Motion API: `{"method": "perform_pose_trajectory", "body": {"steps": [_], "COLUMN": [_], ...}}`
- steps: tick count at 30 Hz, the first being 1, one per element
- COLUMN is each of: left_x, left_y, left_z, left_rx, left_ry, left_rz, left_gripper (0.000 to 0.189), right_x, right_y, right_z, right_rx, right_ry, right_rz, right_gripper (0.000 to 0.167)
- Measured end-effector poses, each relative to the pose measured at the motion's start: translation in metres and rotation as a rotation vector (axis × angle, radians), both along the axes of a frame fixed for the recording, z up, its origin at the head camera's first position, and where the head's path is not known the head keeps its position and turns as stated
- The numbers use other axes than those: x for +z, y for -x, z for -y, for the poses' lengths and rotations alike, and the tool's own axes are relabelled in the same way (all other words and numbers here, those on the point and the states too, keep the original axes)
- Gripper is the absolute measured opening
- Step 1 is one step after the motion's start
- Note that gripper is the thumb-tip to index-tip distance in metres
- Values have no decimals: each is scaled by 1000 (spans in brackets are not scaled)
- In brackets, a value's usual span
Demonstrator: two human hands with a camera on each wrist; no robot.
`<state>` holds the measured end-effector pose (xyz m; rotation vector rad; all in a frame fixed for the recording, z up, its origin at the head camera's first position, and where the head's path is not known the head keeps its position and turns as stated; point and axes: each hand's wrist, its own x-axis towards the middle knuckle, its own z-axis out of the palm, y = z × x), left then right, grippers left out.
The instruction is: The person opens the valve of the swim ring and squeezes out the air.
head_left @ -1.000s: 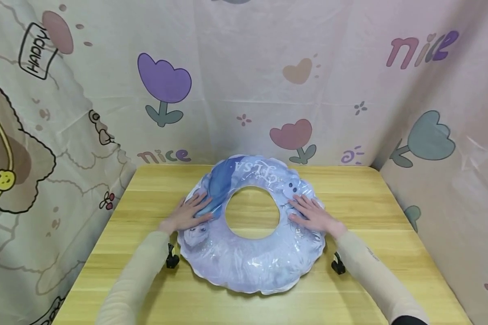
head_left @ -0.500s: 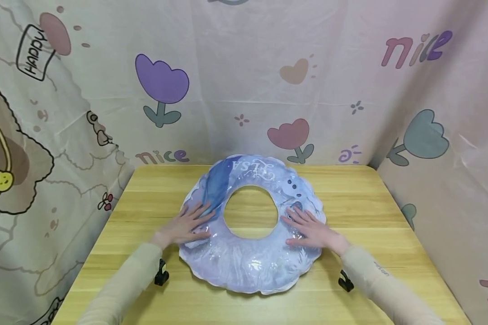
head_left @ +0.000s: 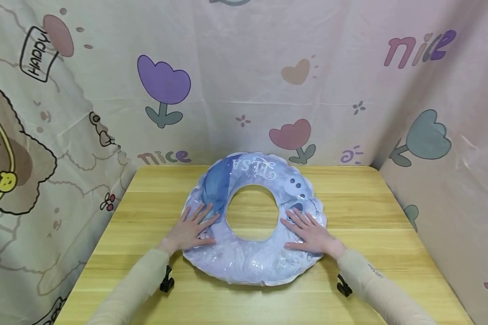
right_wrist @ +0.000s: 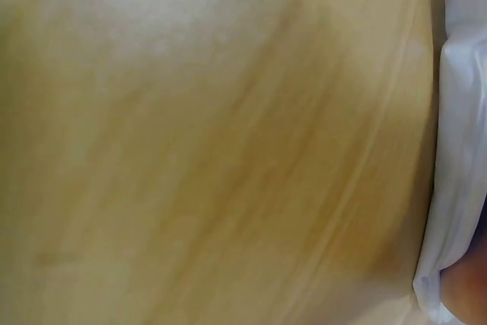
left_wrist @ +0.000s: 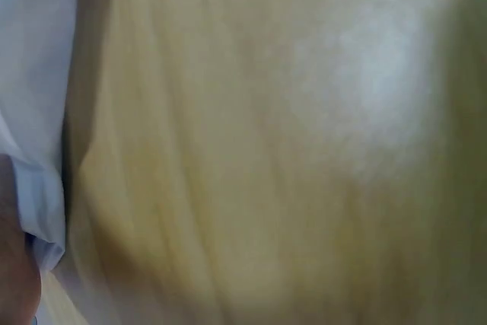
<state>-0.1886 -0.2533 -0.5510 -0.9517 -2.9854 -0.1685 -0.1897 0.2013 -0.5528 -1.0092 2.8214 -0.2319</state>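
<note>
An inflated swim ring (head_left: pixel 252 264) in pale blue and lilac, printed with ELSA and a snowman figure, lies flat on the wooden table. On its left side rests my left hand (head_left: pixel 191 230), fingers spread over the shiny plastic. My right hand (head_left: pixel 309 232) presses the right side in the same way, fingers straight and spread. The left wrist view catches the ring's pale edge (left_wrist: pixel 38 97) at far left, with a bit of the hand below it. In the right wrist view the ring's seam (right_wrist: pixel 456 157) runs down the right border.
The wooden table (head_left: pixel 349 194) extends around the ring on all sides. A printed curtain (head_left: pixel 236 67) with tulips and words hangs behind the table and along both sides. Small black wrist mounts (head_left: pixel 167 279) hang beneath the sleeves.
Both hands have slid nearer to the person along the ring's sides, uncovering more of the snowman print. The ring's near edge now lies slightly farther back. Fingers stay spread throughout.
</note>
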Motion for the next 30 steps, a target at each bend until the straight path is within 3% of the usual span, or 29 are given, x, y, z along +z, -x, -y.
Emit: {"method": "perform_pose_trajectory", "body": {"steps": [8, 11, 15, 18, 21, 25, 27, 30], "left_x": [-1, 1, 9, 15, 22, 33, 33, 33], "left_y": [-7, -16, -35, -47, -58, -69, -67, -50], "left_z": [-9, -19, -40, -59, -79, -102, -107, -104], "left_rx": [81, 133, 264, 350, 391, 356, 279, 95], "left_ry": [49, 46, 51, 67, 68, 17, -14, -15], "left_rz": [-39, -62, -18, 25, 48, 38, -19, -159], "left_gripper": [84, 85, 86, 87, 87, 75, 60, 40], "right_x": [8, 18, 41, 60, 76, 82, 75, 58], "right_y": [7, 14, 17, 11, -7, -46, -63, -77], "right_z": [-6, -17, -33, -35, -17, 30, 50, 62], "right_rx": [16, -45, -155, -179, -127, 51, 140, 221], "right_ry": [140, 260, 394, 406, 369, 301, 241, 120], "right_rz": [-16, -27, -53, -93, -170, -239, -236, -223], "right_gripper": [79, 70, 62, 60, 59, 57, 60, 72]}}
